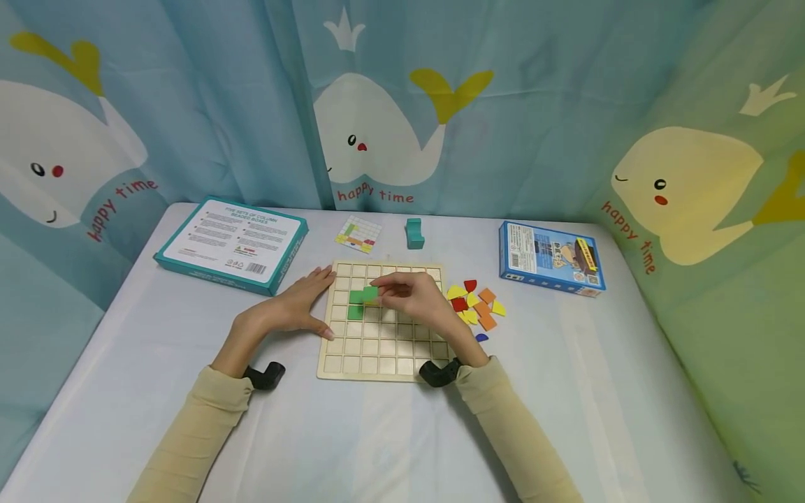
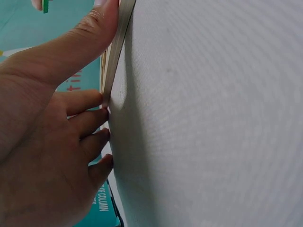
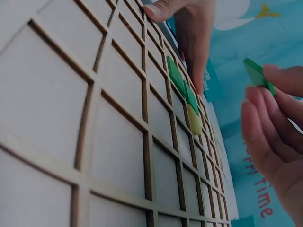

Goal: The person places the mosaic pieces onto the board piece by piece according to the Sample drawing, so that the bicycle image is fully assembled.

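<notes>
A wooden grid board (image 1: 386,347) lies on the table in front of me. Along its left edge rests my left hand (image 1: 298,302), thumb and fingers spread and touching the rim. My right hand (image 1: 416,299) pinches a green tile (image 3: 255,73) by one edge, held above the board in the right wrist view. Below it, two green tiles (image 3: 175,73) sit in cells in the upper left part of the grid. A yellow tile (image 3: 194,121) adjoins them, mostly covered from above in the head view.
Right of the board lies a loose pile of orange (image 1: 487,321), yellow, red and blue pieces. Behind the board are a pattern card (image 1: 358,234) and a teal block (image 1: 414,234). A teal-edged box (image 1: 233,244) stands back left, a blue box (image 1: 552,258) back right.
</notes>
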`<act>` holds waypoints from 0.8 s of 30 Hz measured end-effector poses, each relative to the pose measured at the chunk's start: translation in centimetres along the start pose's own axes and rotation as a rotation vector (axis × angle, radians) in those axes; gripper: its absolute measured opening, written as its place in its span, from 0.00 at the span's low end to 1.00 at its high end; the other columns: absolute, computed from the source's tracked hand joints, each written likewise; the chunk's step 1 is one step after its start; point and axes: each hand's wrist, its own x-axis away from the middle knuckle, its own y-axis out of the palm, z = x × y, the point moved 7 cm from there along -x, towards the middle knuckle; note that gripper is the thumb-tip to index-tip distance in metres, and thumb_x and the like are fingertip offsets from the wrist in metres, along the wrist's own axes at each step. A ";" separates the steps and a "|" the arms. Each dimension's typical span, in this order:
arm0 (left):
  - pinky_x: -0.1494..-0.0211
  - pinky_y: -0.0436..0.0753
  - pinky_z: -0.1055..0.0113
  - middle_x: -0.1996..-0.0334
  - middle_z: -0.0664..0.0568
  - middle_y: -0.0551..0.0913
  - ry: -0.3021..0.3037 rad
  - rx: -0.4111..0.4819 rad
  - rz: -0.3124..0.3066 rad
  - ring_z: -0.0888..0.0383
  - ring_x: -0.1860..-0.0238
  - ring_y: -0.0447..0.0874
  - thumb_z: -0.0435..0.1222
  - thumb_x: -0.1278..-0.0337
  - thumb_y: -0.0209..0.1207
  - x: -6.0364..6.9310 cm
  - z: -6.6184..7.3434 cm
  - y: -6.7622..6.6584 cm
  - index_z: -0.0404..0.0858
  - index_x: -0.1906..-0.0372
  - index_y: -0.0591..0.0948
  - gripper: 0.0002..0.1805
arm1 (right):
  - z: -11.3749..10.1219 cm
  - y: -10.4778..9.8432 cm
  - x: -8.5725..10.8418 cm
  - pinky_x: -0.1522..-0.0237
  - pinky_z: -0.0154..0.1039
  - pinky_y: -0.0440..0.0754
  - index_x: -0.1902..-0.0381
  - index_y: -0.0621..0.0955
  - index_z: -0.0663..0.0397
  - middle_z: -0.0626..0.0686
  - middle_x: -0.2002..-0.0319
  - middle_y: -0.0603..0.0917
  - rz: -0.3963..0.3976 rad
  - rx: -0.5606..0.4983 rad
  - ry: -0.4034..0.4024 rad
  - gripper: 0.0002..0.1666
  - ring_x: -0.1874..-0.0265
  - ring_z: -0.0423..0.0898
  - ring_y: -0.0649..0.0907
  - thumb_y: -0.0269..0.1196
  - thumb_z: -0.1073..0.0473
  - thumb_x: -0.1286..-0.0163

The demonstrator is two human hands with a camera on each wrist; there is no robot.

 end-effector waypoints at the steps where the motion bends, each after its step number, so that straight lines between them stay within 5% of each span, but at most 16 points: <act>1: 0.16 0.42 0.40 0.16 0.39 0.41 0.001 0.002 0.001 0.39 0.16 0.34 0.49 0.53 0.78 0.0 0.0 0.0 0.31 0.18 0.49 0.66 | 0.0 0.3 0.0 0.51 0.35 0.88 0.47 0.87 0.62 0.58 0.58 0.90 -0.021 0.012 0.003 0.17 0.62 0.45 0.87 0.68 0.66 0.33; 10: 0.15 0.41 0.41 0.16 0.39 0.39 0.002 0.001 -0.008 0.39 0.16 0.33 0.49 0.52 0.78 0.1 0.2 0.1 0.31 0.18 0.48 0.66 | 0.6 3.1 0.0 0.60 0.29 0.85 0.51 0.89 0.62 0.54 0.62 0.90 -0.198 0.118 0.003 0.13 0.67 0.38 0.86 0.71 0.65 0.34; 24: 0.15 0.41 0.42 0.16 0.40 0.38 -0.007 -0.009 -0.015 0.39 0.16 0.32 0.50 0.51 0.77 0.2 0.0 -0.1 0.32 0.17 0.47 0.67 | 0.3 4.8 0.1 0.61 0.28 0.84 0.53 0.89 0.61 0.51 0.65 0.89 -0.228 0.195 -0.040 0.13 0.69 0.35 0.83 0.74 0.61 0.35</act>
